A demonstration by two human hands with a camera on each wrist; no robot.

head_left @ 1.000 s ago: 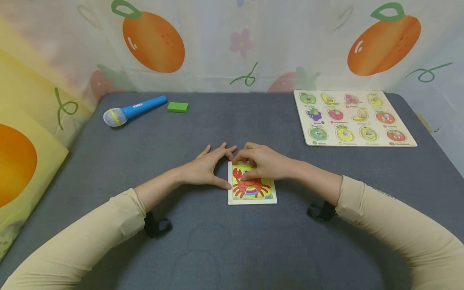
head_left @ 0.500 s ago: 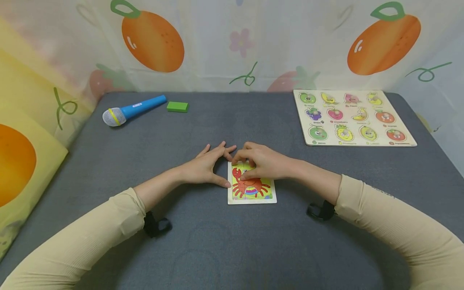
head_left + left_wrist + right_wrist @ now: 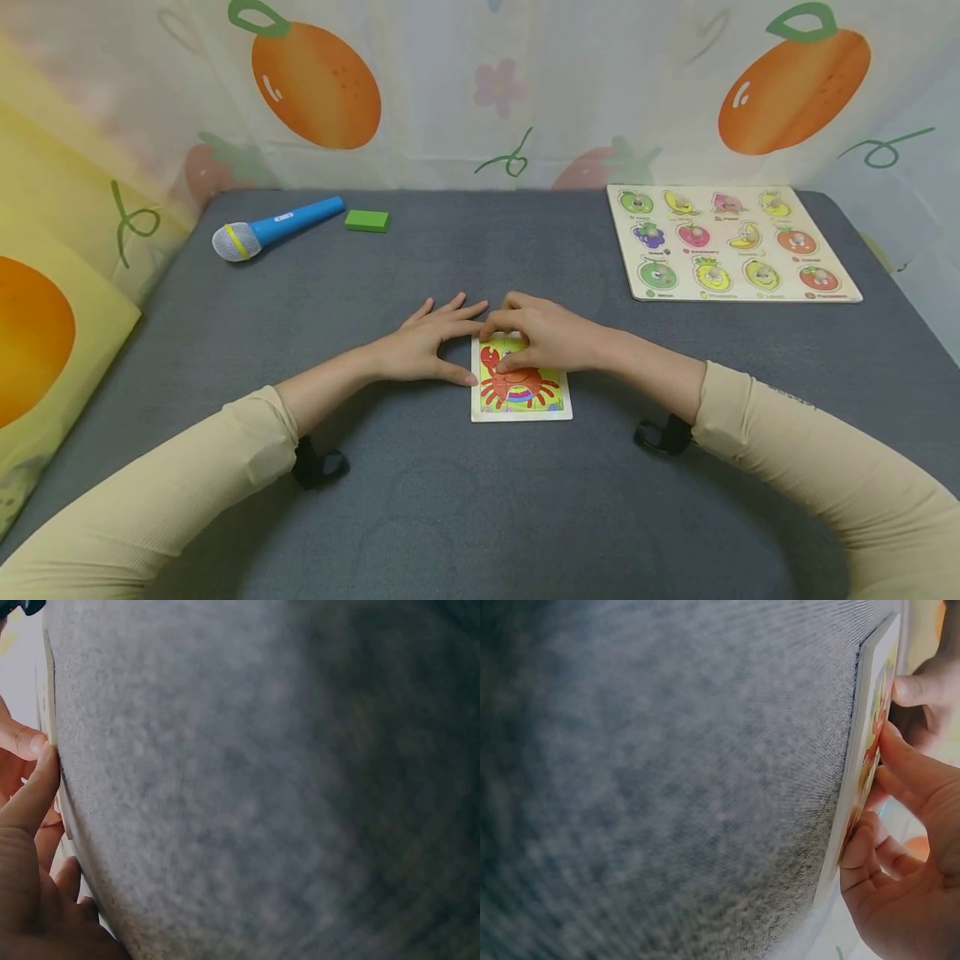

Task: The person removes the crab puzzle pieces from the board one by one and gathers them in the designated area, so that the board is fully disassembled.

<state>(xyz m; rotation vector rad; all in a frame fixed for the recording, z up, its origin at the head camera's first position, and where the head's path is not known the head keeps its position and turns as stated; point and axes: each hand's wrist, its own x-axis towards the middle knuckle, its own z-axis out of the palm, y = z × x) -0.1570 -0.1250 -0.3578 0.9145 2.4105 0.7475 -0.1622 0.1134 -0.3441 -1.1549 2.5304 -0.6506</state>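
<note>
A small crab puzzle point(image 3: 517, 396) in a pale frame lies on the dark grey table point(image 3: 420, 500). My left hand point(image 3: 416, 348) is at its left side, fingers spread and straight, with the thumb tip at the frame's left edge and the index fingertip near its upper left corner. My right hand point(image 3: 558, 335) arches over the puzzle's upper part with bent fingers, thumb on the crab and index fingertip by the top left corner, pinching a puzzle piece point(image 3: 491, 358) between them. In the right wrist view the right fingertips meet the puzzle point(image 3: 870, 742) face; the hand hides its upper right.
A blue toy microphone point(image 3: 296, 220) and a green block point(image 3: 367, 221) lie at the back left. At the back right is a fruit puzzle board point(image 3: 720, 242). A fruit-printed curtain point(image 3: 435, 92) hangs behind the table, and yellow printed fabric point(image 3: 82, 292) borders the left.
My left hand's fingers have straightened and spread wider, the index finger drawing away from the right hand's fingers. My right hand and the crab puzzle have stayed almost still.
</note>
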